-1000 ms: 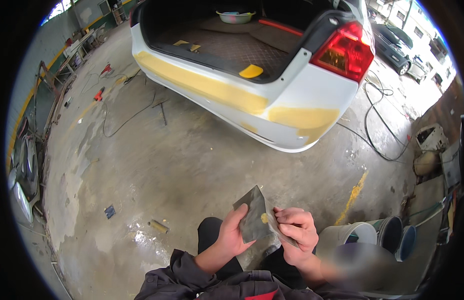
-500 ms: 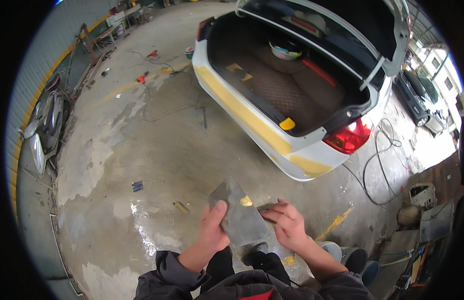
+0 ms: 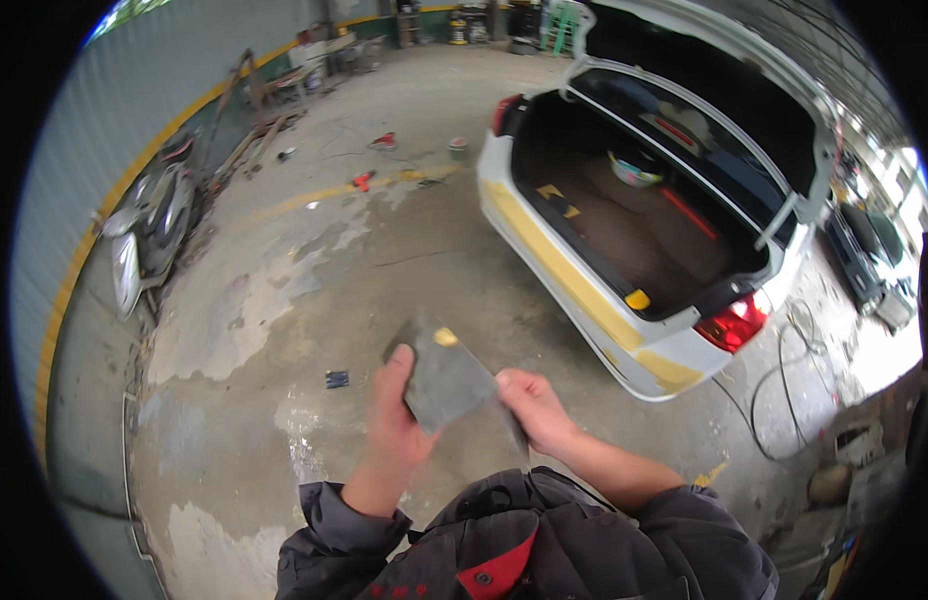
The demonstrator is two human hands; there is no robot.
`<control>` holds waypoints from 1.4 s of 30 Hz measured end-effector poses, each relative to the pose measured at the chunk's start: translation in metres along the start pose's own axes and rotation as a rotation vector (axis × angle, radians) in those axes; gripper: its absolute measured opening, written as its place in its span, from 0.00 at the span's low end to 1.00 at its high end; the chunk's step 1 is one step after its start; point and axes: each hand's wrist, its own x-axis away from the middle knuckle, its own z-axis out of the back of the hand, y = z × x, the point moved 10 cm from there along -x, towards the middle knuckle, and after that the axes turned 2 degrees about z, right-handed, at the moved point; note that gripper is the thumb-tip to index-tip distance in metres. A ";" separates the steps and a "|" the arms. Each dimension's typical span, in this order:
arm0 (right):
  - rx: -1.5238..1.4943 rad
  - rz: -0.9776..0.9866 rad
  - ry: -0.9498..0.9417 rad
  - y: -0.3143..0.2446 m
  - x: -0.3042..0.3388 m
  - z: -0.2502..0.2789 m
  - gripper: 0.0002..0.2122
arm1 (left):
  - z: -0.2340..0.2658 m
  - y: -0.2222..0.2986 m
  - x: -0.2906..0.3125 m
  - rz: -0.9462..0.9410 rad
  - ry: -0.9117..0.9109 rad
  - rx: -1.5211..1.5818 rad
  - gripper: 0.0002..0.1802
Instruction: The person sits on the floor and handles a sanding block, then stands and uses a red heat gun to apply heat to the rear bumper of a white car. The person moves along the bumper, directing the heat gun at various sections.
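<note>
My left hand [image 3: 396, 410] is closed around the left edge of a flat grey plate [image 3: 446, 390], with its thumb on top. Near the plate's far corner sits a small dab of yellow putty [image 3: 445, 337]. At the plate's right edge, my right hand [image 3: 536, 410] pinches a thin, flat grey scraper [image 3: 516, 432], which is smeared by motion. Beyond my hands, to the right, stands a white car [image 3: 584, 310] with its boot raised. Broad yellow filler patches [image 3: 554, 275] run along its rear bumper.
A yellow scraper piece [image 3: 637, 299] lies on the boot's sill. Red power tools [image 3: 363, 181] and a small dark blue packet [image 3: 337, 379] rest on the concrete floor. A scooter [image 3: 154, 235] leans by the left wall. Dark hoses [image 3: 759, 420] curl on the floor at right.
My right hand has closed on the thin scraper at the plate's right edge. The plate has moved slightly left and up, and the car appears farther right because the view has shifted.
</note>
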 end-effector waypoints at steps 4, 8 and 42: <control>-0.317 0.089 0.127 -0.019 -0.036 -0.022 0.09 | 0.097 -0.033 0.006 0.209 0.244 0.356 0.18; -0.436 0.004 -0.103 -0.004 -0.073 -0.086 0.11 | 0.146 -0.037 0.009 0.075 0.479 -0.009 0.12; 0.469 1.044 -0.732 -0.080 -0.740 -0.404 0.25 | 0.561 -0.218 -0.515 0.479 0.452 -0.215 0.38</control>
